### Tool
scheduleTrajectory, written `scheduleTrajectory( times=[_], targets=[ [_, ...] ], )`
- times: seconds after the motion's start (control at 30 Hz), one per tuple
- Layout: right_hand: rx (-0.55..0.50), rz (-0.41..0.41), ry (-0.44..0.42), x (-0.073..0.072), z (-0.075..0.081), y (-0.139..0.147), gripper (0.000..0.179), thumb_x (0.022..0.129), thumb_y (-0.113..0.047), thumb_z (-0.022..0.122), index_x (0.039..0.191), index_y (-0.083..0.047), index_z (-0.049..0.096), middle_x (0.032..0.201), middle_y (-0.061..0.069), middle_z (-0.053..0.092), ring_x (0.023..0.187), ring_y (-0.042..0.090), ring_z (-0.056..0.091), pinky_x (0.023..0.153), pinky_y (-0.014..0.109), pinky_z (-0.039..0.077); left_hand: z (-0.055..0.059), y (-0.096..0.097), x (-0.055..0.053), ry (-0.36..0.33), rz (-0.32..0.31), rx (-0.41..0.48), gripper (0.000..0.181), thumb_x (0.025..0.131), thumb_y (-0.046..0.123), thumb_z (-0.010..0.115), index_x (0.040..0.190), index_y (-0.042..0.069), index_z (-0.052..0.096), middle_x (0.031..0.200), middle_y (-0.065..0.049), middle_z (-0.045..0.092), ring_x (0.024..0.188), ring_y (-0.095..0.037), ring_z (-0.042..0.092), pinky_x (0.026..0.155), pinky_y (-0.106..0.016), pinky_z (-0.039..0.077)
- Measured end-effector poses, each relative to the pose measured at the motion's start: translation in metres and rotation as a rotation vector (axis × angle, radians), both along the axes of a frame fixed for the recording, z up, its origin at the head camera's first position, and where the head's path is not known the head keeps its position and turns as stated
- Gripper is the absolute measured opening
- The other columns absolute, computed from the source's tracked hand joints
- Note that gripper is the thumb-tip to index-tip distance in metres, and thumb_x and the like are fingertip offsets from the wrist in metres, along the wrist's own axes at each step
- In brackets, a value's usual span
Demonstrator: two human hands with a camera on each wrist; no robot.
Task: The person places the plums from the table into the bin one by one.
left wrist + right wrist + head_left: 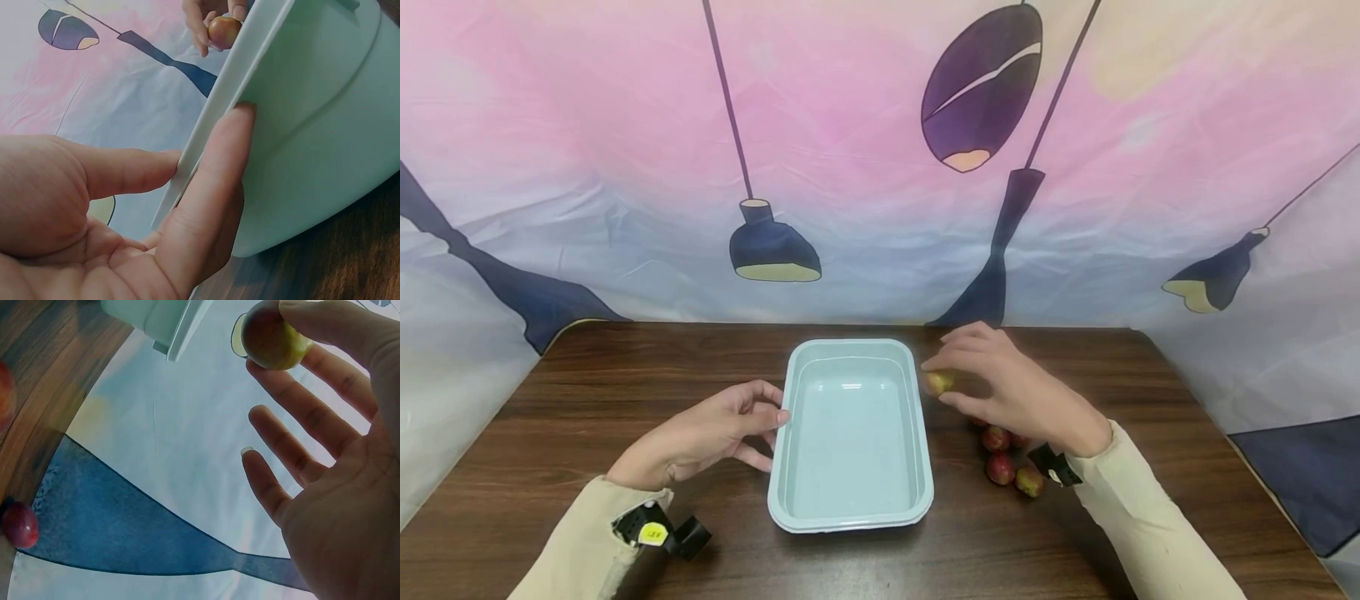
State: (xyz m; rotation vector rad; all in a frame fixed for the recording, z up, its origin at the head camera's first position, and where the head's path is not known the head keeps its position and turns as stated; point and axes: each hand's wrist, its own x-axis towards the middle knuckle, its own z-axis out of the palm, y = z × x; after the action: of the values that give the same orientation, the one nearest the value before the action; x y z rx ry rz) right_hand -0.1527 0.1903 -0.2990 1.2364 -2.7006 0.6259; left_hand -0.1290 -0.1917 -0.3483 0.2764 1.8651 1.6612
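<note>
A pale blue-green plastic tray sits in the middle of the wooden table with nothing in it. My left hand pinches its left rim; in the left wrist view the thumb lies on the rim's upper side and the fingers reach beneath. Just off the tray's right rim, my right hand holds a small round yellow-and-red fruit, perhaps a plum. Thumb and fingertips pinch this fruit in the right wrist view, while the other fingers stay spread.
Several similar red fruits lie on the table right of the tray, partly hidden beneath my right hand and wrist. A printed cloth with lamp shapes hangs behind the table's far edge.
</note>
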Motion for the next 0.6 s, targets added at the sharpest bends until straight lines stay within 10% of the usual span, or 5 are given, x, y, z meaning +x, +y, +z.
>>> scheduleTrajectory(
  times=[0.6],
  targets=[
    [-0.041,0.119,0.067,0.011,0.000,-0.007,0.036,0.094,-0.027,0.076,0.129,-0.026,0.068,0.126,-0.017,0.068,0.134,0.019,0.047,0.114,0.044,0.039,-0.001,0.001,0.000,0.009,-0.006,0.005,0.052,0.105,0.019,0.058,0.136,-0.012,0.031,0.100,-0.008,0.071,0.092,-0.020,0.069,0.080,-0.042,0.066]
  ],
)
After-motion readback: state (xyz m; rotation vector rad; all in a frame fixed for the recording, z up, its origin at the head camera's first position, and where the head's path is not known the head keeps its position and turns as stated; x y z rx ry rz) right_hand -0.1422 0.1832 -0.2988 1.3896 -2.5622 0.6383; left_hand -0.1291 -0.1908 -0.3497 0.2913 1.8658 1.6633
